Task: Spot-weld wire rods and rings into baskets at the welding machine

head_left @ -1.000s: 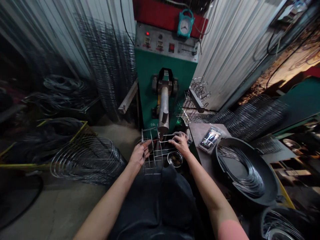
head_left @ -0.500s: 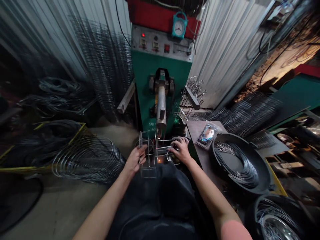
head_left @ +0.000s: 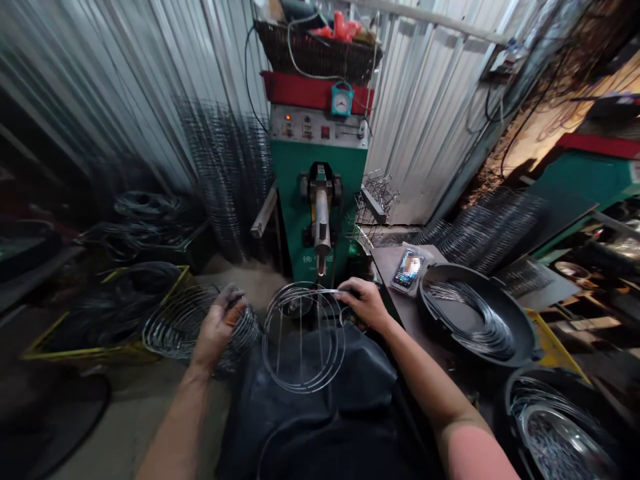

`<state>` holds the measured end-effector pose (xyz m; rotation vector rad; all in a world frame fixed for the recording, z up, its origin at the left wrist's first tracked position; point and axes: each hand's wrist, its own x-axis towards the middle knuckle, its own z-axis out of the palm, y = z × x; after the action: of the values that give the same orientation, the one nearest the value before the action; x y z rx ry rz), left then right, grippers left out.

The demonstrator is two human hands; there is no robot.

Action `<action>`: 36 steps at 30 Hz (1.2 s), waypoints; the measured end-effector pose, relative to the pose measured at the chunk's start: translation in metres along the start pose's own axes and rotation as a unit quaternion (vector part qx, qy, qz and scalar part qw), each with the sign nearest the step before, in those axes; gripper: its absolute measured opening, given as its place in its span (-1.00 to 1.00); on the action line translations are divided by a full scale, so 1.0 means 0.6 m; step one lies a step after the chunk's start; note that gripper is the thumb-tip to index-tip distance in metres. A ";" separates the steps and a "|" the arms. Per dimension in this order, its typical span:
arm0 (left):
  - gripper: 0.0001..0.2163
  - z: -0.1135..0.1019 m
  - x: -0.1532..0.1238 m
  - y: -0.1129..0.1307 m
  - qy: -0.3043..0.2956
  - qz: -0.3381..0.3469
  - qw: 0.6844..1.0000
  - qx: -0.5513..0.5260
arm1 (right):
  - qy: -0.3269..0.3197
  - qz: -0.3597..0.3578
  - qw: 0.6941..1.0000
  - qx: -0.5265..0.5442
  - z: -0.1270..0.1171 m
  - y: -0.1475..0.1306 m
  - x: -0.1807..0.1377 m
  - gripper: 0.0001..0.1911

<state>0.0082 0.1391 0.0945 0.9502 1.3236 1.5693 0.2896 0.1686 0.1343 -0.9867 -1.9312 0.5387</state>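
A round wire frame (head_left: 304,341) of rings and straight rods lies tilted over my dark apron (head_left: 320,413). My right hand (head_left: 364,301) is closed on its upper ring, just under the electrode arm (head_left: 321,223) of the green welding machine (head_left: 300,193). My left hand (head_left: 219,323) is off the frame, its fingers loosely curved and apart with nothing in them. It hovers over a stack of wire rings (head_left: 175,320) on the floor to my left.
A phone (head_left: 409,267) lies on the small table to the right. Beside it stands a black tub (head_left: 520,333) with wire rings, and another tub (head_left: 560,433) is lower right. A yellow crate (head_left: 37,348) sits left. Wire mesh panels (head_left: 225,173) lean on the corrugated wall.
My left hand has let go of the frame and swung out left. The frame has been turned so its rings face me, and my view has tilted up.
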 end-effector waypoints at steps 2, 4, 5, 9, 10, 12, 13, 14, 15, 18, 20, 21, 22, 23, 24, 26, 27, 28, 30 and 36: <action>-0.57 0.034 -0.019 0.045 -0.093 0.055 0.993 0.046 | -0.024 -0.023 0.999 -0.015 0.015 -0.024 0.015 -0.75; -0.59 0.070 -0.032 0.083 -0.187 0.041 0.980 0.052 | -0.021 -0.032 0.999 -0.032 0.012 -0.040 0.026 -0.76; -0.63 0.085 -0.032 0.099 -0.212 0.035 0.976 0.040 | -0.013 -0.034 0.998 -0.043 0.005 -0.044 0.031 -0.78; -0.72 0.117 0.005 0.125 -0.220 0.023 0.975 -0.010 | 0.008 -0.039 0.995 -0.094 -0.032 -0.026 0.058 -0.81; -0.71 0.119 0.019 0.119 -0.217 0.003 0.976 -0.010 | 0.008 -0.036 0.994 -0.103 -0.035 -0.012 0.063 -0.81; -0.66 0.121 0.042 0.093 -0.212 -0.067 0.975 0.007 | -0.001 -0.016 0.993 -0.113 -0.027 0.027 0.064 -0.81; -0.64 0.120 0.049 0.073 -0.209 -0.107 0.972 0.020 | -0.011 0.001 0.993 -0.117 -0.017 0.049 0.060 -0.82; -0.63 0.120 0.052 0.050 -0.204 -0.141 0.968 0.036 | -0.023 0.021 0.992 -0.121 -0.004 0.070 0.053 -0.83; -0.62 0.118 0.053 0.025 -0.198 -0.166 0.965 0.053 | -0.037 0.042 0.991 -0.125 0.010 0.090 0.043 -0.84; -0.61 0.110 0.046 -0.039 -0.196 -0.175 0.960 0.099 | -0.077 0.086 0.984 -0.138 0.050 0.132 0.012 -0.85; -0.64 0.104 0.044 -0.064 -0.199 -0.127 0.964 0.121 | -0.095 0.090 0.980 -0.153 0.066 0.144 -0.002 -0.85; -0.67 0.101 0.045 -0.070 -0.201 -0.099 0.966 0.129 | -0.101 0.086 0.977 -0.166 0.071 0.147 -0.006 -0.84; -0.70 0.099 0.047 -0.073 -0.202 -0.070 0.967 0.137 | -0.108 0.081 0.974 -0.182 0.074 0.148 -0.008 -0.82; -0.74 0.098 0.050 -0.074 -0.204 -0.046 0.968 0.142 | -0.116 0.076 0.969 -0.202 0.077 0.148 -0.009 -0.80; -0.77 0.097 0.054 -0.073 -0.205 -0.029 0.968 0.145 | -0.126 0.073 0.964 -0.223 0.079 0.147 -0.009 -0.78; -0.81 0.100 0.062 -0.072 -0.211 -0.001 0.966 0.151 | -0.150 0.073 0.949 -0.267 0.082 0.146 -0.008 -0.72; -0.80 0.102 0.065 -0.073 -0.219 0.020 0.961 0.167 | -0.163 0.074 0.941 -0.288 0.084 0.146 -0.009 -0.68; -0.79 0.104 0.068 -0.075 -0.231 0.046 0.951 0.200 | -0.177 0.076 0.932 -0.309 0.086 0.146 -0.009 -0.64; -0.73 0.108 0.070 -0.081 -0.265 0.111 0.908 0.306 | -0.207 0.081 0.910 -0.349 0.087 0.146 -0.011 -0.57; -0.53 0.122 0.070 -0.092 -0.307 0.235 0.702 0.598 | -0.263 0.101 0.868 -0.410 0.082 0.141 -0.014 -0.49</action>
<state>0.0685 0.2077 0.0518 2.4992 1.5704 0.3204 0.2864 0.2124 0.0467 -1.7220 -2.6484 0.0575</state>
